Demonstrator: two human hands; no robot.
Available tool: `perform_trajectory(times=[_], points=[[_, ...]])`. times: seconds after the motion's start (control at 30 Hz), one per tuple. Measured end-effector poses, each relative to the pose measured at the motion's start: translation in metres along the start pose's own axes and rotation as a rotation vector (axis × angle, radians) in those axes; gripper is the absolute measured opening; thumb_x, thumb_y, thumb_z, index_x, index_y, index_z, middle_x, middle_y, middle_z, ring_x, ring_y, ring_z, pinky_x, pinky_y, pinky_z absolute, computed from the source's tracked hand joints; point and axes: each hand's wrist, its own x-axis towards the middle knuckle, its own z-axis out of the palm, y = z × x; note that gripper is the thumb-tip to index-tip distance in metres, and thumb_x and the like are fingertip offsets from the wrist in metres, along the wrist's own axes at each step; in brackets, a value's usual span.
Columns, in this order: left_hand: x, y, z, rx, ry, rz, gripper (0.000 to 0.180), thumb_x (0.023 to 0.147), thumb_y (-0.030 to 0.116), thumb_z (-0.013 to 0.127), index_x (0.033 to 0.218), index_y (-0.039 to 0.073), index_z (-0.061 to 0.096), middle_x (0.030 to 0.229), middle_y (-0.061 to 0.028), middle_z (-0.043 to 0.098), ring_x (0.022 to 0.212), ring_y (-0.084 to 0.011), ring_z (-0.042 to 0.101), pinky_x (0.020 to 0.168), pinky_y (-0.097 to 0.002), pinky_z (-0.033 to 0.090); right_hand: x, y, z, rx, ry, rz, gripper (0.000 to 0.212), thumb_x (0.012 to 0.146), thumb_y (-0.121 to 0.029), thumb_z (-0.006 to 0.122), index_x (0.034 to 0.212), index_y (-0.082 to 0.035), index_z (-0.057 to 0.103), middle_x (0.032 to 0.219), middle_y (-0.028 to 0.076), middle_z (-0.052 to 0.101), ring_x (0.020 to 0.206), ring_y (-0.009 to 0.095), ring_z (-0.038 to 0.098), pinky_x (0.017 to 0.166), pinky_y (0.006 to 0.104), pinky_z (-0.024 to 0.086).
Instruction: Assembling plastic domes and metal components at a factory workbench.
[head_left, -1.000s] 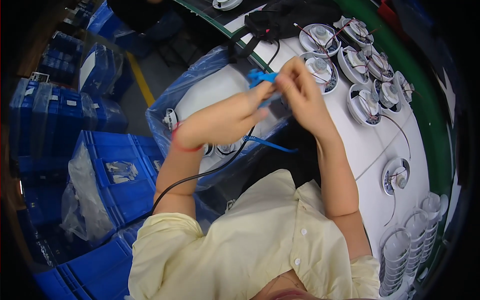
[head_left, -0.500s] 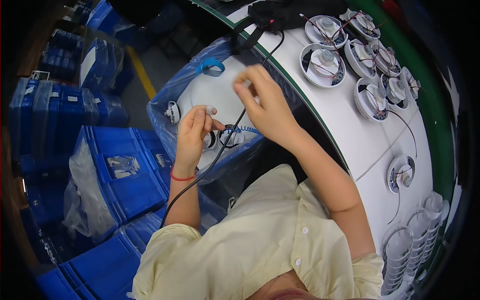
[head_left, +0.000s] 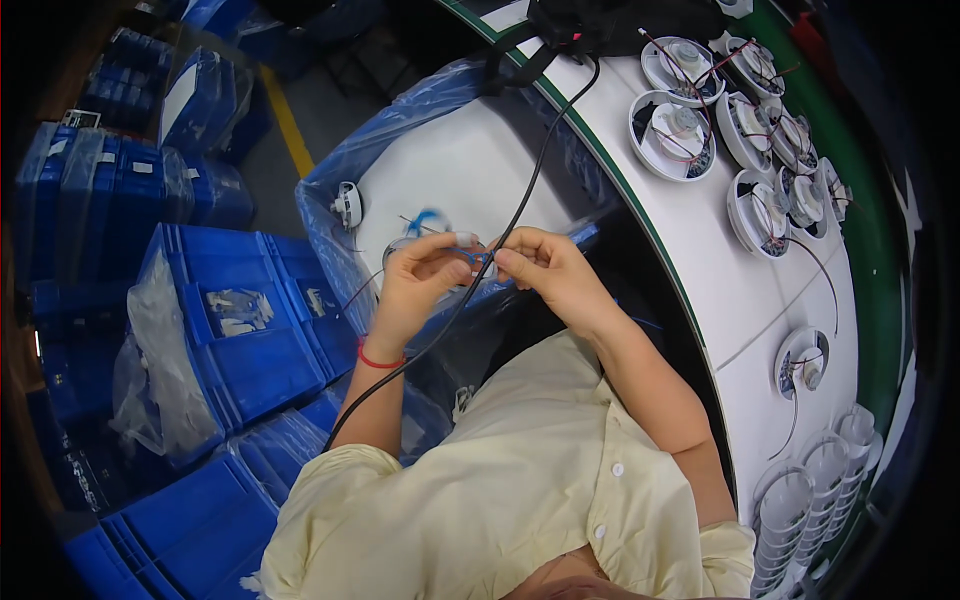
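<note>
My left hand [head_left: 420,278] and my right hand [head_left: 555,275] meet above a plastic-lined blue bin, both with pinched fingers. Between their fingertips runs a thin blue cord [head_left: 478,257], partly covered by the fingers. A blurred blue strap [head_left: 427,222] shows just beyond my left hand. One left fingertip has a white wrap, and a red band circles that wrist. A black cable [head_left: 520,200] crosses in front of the hands, from beside my left forearm up to the table. Under the hands, a round part in the bin is mostly hidden.
The bin's blue liner [head_left: 325,225] surrounds a white sheet [head_left: 470,150] and a small white round device [head_left: 347,205]. On the white table [head_left: 690,260] stand several round white housings [head_left: 672,140] with wires, a black bag [head_left: 630,25] and stacked clear cups [head_left: 785,500]. Blue crates [head_left: 250,350] fill the left.
My right hand has come down to meet my left, which moved slightly right. The blue strap has shifted nearer the hands. The whole view has moved a little.
</note>
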Motion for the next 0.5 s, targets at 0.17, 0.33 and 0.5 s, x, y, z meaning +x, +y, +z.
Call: perform_trajectory(times=[0.17,0.33,0.5], points=[[-0.003,-0.022,0.016,-0.056,0.032,0.010,0.018,0.092,0.009,0.066,0.107,-0.002,0.064,0.101,-0.0127,0.069,0.084,-0.0187,0.068,0.072,-0.0326,0.058,-0.004,0.001,-0.007,0.054,-0.012,0.021,0.019,0.095,-0.020,0.063,0.100,-0.002,0.067,0.083,0.001,0.065,0.076,0.007,0.058,0.069,0.0210,0.042],[-0.008,-0.025,0.048,-0.138,0.205,0.003,0.014,0.093,0.008,0.066,0.103,-0.002,0.062,0.097,-0.0095,0.068,0.083,-0.0136,0.065,0.064,-0.0268,0.057,-0.014,0.009,-0.005,-0.024,0.161,-0.052,0.012,0.091,-0.010,0.067,0.095,0.001,0.066,0.082,0.005,0.067,0.074,0.009,0.061,0.067,0.0237,0.047],[-0.014,-0.031,0.060,-0.140,0.314,-0.006,0.015,0.094,0.009,0.064,0.103,-0.003,0.062,0.096,-0.0088,0.066,0.084,-0.0136,0.065,0.063,-0.0270,0.060,-0.031,0.001,0.003,-0.648,0.348,-0.436,0.007,0.085,-0.002,0.068,0.089,0.002,0.065,0.082,0.013,0.066,0.068,0.018,0.063,0.056,0.0255,0.045]])
